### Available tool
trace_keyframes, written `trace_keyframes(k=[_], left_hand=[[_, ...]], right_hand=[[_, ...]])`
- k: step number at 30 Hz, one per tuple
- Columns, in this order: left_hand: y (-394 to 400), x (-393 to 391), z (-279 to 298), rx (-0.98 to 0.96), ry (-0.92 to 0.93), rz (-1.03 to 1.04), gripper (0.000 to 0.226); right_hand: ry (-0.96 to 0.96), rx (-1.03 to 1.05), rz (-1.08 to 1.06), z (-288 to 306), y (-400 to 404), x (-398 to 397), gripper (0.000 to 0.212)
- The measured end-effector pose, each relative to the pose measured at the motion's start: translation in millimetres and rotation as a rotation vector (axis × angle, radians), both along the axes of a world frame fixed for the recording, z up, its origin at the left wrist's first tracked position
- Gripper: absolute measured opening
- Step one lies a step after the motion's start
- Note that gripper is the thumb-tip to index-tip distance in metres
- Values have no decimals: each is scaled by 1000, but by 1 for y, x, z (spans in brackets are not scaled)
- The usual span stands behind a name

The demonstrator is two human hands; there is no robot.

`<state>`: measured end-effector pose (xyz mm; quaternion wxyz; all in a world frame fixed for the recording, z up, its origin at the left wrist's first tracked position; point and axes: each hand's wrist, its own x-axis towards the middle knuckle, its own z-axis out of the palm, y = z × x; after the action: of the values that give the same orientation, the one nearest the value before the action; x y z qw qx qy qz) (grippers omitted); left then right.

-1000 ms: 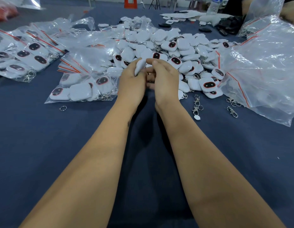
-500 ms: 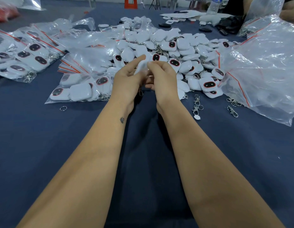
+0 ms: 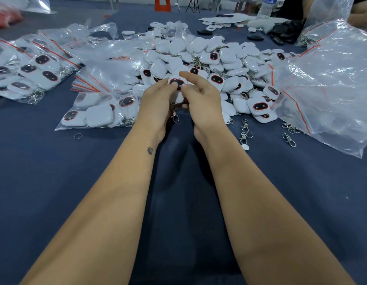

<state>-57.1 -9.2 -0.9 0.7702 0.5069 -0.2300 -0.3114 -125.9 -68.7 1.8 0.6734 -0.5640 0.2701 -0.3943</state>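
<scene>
Head view: the left hand and the right hand pinched one white key fob between thumbs and fingertips, its dark window facing up, just in front of the loose fob pile. Its metal clasp dangled below, over the blue cloth. A filled bag lay to the left.

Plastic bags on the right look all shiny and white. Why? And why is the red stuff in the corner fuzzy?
Head view: light glares off the crinkled clear bags; head view: the red heap sits at the wide lens's edge, blurred; head view: the white fob being held is sharp.
</scene>
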Motion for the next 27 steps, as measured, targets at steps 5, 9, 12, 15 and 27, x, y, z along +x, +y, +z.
trace_keyframes(k=[5, 9, 12, 15, 27], left_hand=[[0, -2, 1, 43, -24, 17, 20], [-1, 0, 3, 58, 31, 25, 21], [-1, 0, 3, 46, 55, 18, 21], [-2, 1, 3, 56, 34, 4, 27], [-1, 2, 1, 89, -29, -74, 37]], right_hand=[[16, 4, 39, 1, 4, 0, 47], [71, -47, 25, 1, 5, 0, 42], [79, -71, 38, 0, 3, -1, 39], [78, -82, 43, -1, 4, -1, 39], [115, -92, -30, -4, 0, 3, 23]])
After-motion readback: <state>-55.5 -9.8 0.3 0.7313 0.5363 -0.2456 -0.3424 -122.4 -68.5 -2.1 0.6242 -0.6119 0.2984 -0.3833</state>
